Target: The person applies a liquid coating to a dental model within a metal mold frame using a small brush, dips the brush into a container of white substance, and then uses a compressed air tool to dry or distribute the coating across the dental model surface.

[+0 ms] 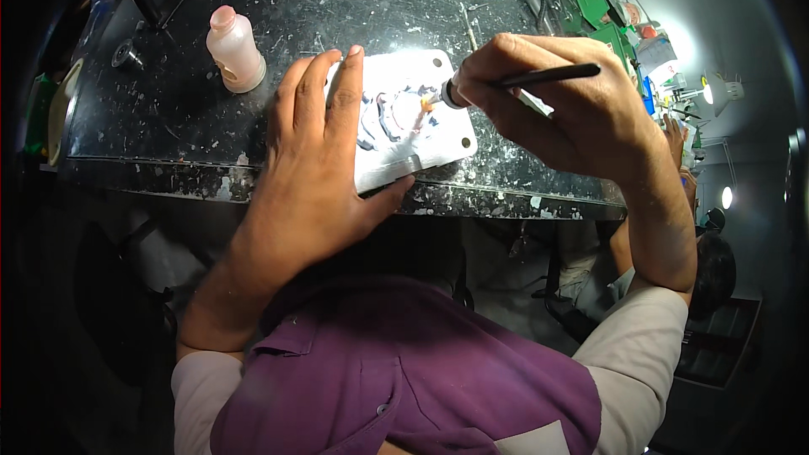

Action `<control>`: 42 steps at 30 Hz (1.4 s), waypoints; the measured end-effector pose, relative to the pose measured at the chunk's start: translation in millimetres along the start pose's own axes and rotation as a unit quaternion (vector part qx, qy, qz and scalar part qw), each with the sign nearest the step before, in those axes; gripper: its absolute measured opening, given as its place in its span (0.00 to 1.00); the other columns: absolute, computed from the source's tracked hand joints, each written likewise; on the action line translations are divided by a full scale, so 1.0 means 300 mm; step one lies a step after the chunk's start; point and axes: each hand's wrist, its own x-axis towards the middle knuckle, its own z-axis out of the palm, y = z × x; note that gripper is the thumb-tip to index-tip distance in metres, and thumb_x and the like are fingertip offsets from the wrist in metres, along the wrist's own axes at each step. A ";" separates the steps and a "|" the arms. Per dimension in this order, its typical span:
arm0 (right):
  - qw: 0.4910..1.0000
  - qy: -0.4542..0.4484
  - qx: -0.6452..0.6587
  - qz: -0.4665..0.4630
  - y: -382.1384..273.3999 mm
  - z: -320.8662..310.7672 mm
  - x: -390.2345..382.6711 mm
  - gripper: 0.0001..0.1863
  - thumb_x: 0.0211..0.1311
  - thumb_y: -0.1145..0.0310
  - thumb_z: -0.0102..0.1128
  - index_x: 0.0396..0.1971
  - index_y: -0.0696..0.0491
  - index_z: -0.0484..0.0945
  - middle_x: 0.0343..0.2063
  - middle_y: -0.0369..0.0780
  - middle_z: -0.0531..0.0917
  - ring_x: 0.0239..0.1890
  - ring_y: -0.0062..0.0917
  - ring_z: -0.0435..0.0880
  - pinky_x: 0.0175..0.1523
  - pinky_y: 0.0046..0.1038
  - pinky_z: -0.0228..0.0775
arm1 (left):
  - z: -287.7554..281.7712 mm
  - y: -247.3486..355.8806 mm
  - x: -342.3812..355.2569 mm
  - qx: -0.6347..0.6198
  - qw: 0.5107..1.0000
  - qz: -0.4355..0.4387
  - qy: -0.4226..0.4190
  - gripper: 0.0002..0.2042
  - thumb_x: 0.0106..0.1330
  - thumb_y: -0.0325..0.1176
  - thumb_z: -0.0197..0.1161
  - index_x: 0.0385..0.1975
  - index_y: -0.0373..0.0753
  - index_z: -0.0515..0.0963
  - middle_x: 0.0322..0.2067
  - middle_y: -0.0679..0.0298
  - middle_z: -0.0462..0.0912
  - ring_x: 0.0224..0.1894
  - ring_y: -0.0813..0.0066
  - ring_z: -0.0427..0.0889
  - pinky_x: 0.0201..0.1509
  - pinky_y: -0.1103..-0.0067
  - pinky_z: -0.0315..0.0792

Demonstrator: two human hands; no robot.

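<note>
A bright silver-white metal mould plate point(382, 167) with corner holes lies near the table's front edge. Curved dark-edged recesses show in its middle, though glare washes out detail. My left hand point(312, 147) grips the plate from its left side, the fingers stretched along that side and the thumb at the near edge. In my right hand point(573, 109), a brush point(552, 76) with a dark handle is pinched between thumb and fingers. Its yellowish bristles are at the recesses, seemingly touching the surface. Left of the plate stands a translucent bottle point(236, 50) with a pinkish cap and pinkish contents.
The black table point(168, 131) is scuffed and paint-chipped along its front edge. Round metal parts point(126, 55) sit at the left. A thin tool point(468, 29) lies beyond the plate. Green items point(590, 2) stand at the far right; another person point(712, 270) sits nearby on the right.
</note>
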 end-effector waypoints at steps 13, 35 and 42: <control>0.998 -0.010 0.056 0.042 -0.015 -0.009 -0.019 0.04 0.69 0.78 0.61 0.40 0.60 0.82 0.33 0.43 0.89 0.30 0.24 0.88 0.34 0.25 0.80 | 0.003 0.015 -0.030 0.003 0.998 -0.064 0.022 0.59 0.38 0.45 0.84 0.74 0.36 0.58 0.66 0.47 0.61 0.68 0.45 0.60 0.71 0.54 0.62; 0.985 0.067 0.159 -0.028 0.010 0.070 -0.075 0.07 0.62 0.79 0.68 0.39 0.61 0.84 0.33 0.44 0.90 0.33 0.32 0.91 0.37 0.29 0.82 | -0.089 -0.117 0.048 -0.273 0.952 -0.018 -0.136 0.60 0.36 0.32 0.81 0.77 0.34 0.56 0.78 0.50 0.52 0.81 0.58 0.48 0.81 0.68 0.46; 0.945 0.088 0.306 0.075 0.073 0.075 -0.119 0.14 0.78 0.66 0.55 0.44 0.64 0.82 0.31 0.43 0.86 0.29 0.21 0.84 0.36 0.23 0.77 | -0.103 -0.114 0.054 -0.279 0.948 -0.032 -0.148 0.60 0.33 0.33 0.80 0.77 0.37 0.57 0.78 0.51 0.53 0.81 0.58 0.51 0.80 0.68 0.48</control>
